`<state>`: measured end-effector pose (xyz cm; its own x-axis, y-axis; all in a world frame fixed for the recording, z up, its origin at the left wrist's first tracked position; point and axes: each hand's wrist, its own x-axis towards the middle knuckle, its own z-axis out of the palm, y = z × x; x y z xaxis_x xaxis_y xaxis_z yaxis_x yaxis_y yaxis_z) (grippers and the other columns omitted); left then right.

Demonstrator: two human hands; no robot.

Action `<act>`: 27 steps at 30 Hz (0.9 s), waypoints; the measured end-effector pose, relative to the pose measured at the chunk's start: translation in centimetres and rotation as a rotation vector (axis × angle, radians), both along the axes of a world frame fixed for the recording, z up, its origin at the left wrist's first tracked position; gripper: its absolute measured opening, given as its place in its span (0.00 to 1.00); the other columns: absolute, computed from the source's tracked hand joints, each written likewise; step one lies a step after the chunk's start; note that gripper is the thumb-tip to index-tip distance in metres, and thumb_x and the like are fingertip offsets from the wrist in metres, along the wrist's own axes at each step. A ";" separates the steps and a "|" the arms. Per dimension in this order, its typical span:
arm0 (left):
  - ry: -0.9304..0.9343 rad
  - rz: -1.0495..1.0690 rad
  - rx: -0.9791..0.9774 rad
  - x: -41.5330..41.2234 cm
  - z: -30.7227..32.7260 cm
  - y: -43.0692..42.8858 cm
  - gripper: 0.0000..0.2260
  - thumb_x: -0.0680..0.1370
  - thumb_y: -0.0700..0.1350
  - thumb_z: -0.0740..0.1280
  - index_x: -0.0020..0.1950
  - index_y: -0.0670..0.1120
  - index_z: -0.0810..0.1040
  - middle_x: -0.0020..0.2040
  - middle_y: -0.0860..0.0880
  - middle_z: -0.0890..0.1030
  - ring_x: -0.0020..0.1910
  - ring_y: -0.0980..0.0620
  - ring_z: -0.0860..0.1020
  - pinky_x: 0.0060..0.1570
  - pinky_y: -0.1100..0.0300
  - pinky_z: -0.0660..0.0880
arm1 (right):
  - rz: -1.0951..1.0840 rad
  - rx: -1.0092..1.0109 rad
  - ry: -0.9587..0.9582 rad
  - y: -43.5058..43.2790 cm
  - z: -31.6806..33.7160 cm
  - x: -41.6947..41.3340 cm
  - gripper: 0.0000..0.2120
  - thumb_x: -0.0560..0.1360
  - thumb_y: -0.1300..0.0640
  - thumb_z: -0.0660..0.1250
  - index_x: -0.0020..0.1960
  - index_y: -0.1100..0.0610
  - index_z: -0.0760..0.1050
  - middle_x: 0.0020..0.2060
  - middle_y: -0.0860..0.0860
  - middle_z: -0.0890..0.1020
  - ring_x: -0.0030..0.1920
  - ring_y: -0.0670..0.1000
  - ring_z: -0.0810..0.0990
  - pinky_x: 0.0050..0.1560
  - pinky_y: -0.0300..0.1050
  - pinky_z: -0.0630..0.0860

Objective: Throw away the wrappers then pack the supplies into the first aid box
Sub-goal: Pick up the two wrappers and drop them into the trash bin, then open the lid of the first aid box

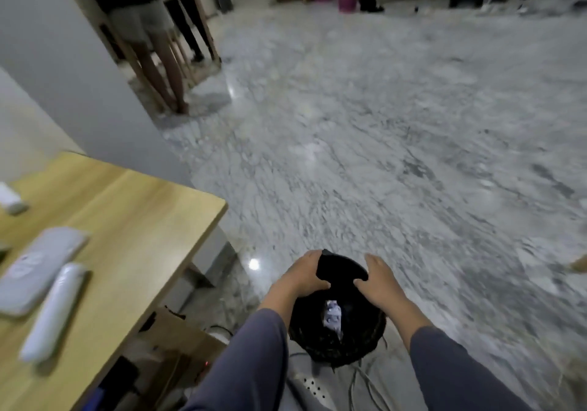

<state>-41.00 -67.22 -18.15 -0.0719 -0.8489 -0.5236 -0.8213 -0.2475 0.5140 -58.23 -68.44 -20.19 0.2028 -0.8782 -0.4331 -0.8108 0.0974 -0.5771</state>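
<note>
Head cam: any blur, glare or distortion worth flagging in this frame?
Head view: motion blur smears the marble floor and the white supplies on the table; glare spots on the floor, one near the bin; wide-angle bending at the edges; the bin interior is dark, only a pale wrapper readable; left hand and right hand fairly sharp.

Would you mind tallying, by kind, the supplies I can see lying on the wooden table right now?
White tubes or rolls: 2, the long one near the front edge and a shorter one at the left edge.
Flat grey pouch: 1.
Total: 3 on the table. Anything farther left is out of frame.
</note>
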 end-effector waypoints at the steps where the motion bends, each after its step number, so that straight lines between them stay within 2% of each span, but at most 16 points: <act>1: -0.039 -0.016 -0.033 -0.4 1.4 0.3 0.37 0.77 0.46 0.68 0.79 0.43 0.51 0.80 0.45 0.54 0.78 0.46 0.56 0.75 0.53 0.58 | 0.027 -0.038 0.018 0.1 1.6 -0.4 0.32 0.78 0.55 0.61 0.75 0.60 0.49 0.76 0.55 0.52 0.75 0.54 0.54 0.72 0.46 0.57; 7: -0.222 -0.099 -0.263 -1.2 11.2 3.3 0.37 0.79 0.50 0.66 0.80 0.42 0.49 0.80 0.45 0.51 0.79 0.47 0.54 0.75 0.54 0.55 | 0.129 -0.270 0.087 2.7 12.6 -2.8 0.33 0.78 0.54 0.60 0.75 0.61 0.47 0.76 0.56 0.50 0.76 0.55 0.49 0.74 0.47 0.52; 13: -0.305 -0.009 -0.452 2.1 19.1 8.3 0.36 0.80 0.51 0.65 0.80 0.42 0.48 0.80 0.46 0.51 0.79 0.46 0.54 0.75 0.53 0.57 | 0.188 -0.471 0.065 6.5 20.7 -0.6 0.32 0.78 0.54 0.60 0.75 0.60 0.47 0.76 0.55 0.51 0.76 0.54 0.48 0.75 0.47 0.50; 16: -0.329 0.083 -0.543 4.7 22.1 11.0 0.36 0.79 0.50 0.65 0.79 0.41 0.49 0.80 0.44 0.53 0.78 0.46 0.56 0.74 0.54 0.58 | 0.227 -0.552 0.032 8.1 23.5 2.5 0.31 0.78 0.54 0.60 0.75 0.60 0.49 0.76 0.55 0.52 0.76 0.54 0.49 0.75 0.47 0.50; 20: -0.408 0.205 -0.589 10.0 25.0 15.1 0.35 0.79 0.50 0.66 0.79 0.40 0.51 0.79 0.43 0.55 0.77 0.44 0.58 0.74 0.53 0.58 | 0.338 -0.638 -0.018 9.8 26.6 8.4 0.30 0.77 0.54 0.61 0.74 0.61 0.53 0.75 0.56 0.56 0.75 0.55 0.53 0.73 0.48 0.56; 24: -0.497 0.349 -0.594 16.5 27.1 19.9 0.35 0.78 0.49 0.67 0.78 0.40 0.52 0.79 0.43 0.56 0.77 0.44 0.57 0.75 0.53 0.55 | 0.500 -0.670 -0.078 11.7 28.2 15.8 0.31 0.77 0.53 0.61 0.75 0.59 0.52 0.76 0.55 0.54 0.76 0.53 0.49 0.73 0.49 0.56; 27: -0.534 0.479 -0.608 21.4 28.0 24.2 0.33 0.77 0.49 0.67 0.77 0.40 0.57 0.77 0.43 0.59 0.76 0.46 0.60 0.73 0.55 0.58 | 0.620 -0.707 -0.132 13.5 28.7 21.7 0.31 0.77 0.56 0.61 0.75 0.58 0.51 0.76 0.53 0.54 0.77 0.52 0.48 0.73 0.49 0.56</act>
